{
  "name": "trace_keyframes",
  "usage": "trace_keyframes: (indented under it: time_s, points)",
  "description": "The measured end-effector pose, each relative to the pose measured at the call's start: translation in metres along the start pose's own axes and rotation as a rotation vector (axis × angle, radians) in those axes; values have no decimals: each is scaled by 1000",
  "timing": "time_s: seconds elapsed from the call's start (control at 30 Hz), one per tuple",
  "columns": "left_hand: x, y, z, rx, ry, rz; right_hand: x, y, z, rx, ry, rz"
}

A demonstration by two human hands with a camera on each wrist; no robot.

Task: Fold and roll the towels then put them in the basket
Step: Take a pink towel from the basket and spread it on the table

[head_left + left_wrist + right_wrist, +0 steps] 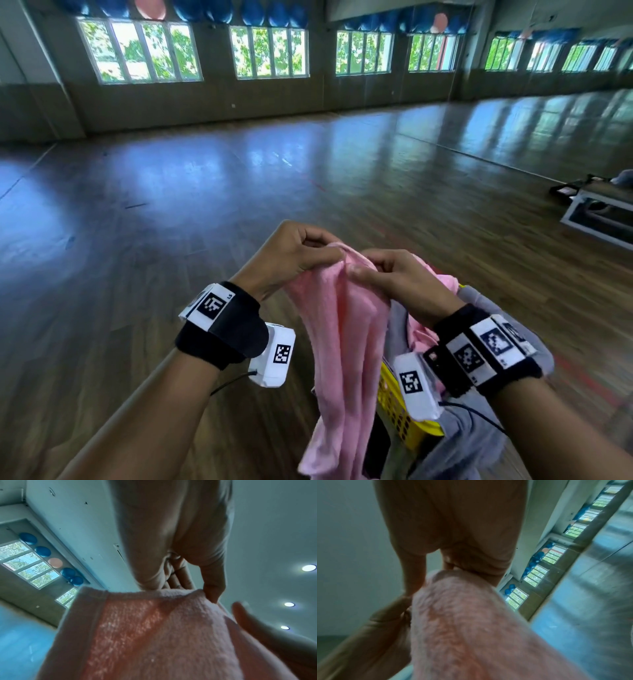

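A pink towel hangs in long folds from both my hands, held up in the air. My left hand pinches its top edge, thumb and fingers curled on the hem. Close beside it, my right hand pinches the same top edge. The left wrist view shows the pink towel with its hemmed edge under my left hand. In the right wrist view the pink towel bunches below my right hand. Beneath the towel stands a yellow basket, partly hidden.
A grey towel drapes over the basket's right side, with more pink cloth under my right wrist. A wide wooden floor spreads ahead. A low white-framed bench sits at the far right.
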State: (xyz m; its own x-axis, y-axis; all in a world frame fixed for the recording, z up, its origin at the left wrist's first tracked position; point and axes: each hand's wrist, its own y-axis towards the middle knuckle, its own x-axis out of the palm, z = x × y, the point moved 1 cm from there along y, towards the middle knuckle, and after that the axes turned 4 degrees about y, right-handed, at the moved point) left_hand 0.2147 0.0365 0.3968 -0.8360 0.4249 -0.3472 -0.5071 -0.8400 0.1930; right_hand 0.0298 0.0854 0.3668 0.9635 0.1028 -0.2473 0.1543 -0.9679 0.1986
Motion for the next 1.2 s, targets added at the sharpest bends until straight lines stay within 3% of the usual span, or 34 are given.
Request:
trace_keyframes:
  time_s: [0.07, 0.17, 0.33, 0.4, 0.53, 0.63, 0.73, 0.93, 1.07, 1.13, 1.2]
  points:
    - [2, -3, -2, -4, 36, -37, -9, 0, -3, -43, 51, 101]
    - [-6, -5, -10, -24, -10, 27, -28, 2, 1, -69, 170, 284]
    - [2, 1, 0, 57, 27, 13, 5, 8, 5, -13, -50, 64]
    - [3, 1, -7, 44, 25, 48, -3, 9, 3, -35, -8, 167]
    - [2, -2, -29, -35, -225, 231, -24, 7, 6, -20, 129, 346]
    - [11, 1, -22, -19, -281, 255, -12, 8, 9, -41, 102, 255]
    - [23, 9, -11, 42, -147, 172, 0, 9, 8, -76, 172, 175]
    - [36, 6, -18, 9, -142, 30, -17, 14, -7, -154, 130, 351]
    - [39, -4, -29, 13, -140, 91, -42, 26, -15, -149, 173, 623]
    - [35, -2, -30, 44, -128, 169, -33, 23, -13, -124, -24, 498]
    - [32, 2, -28, 73, -95, 210, -16, 14, -2, -27, -244, 189]
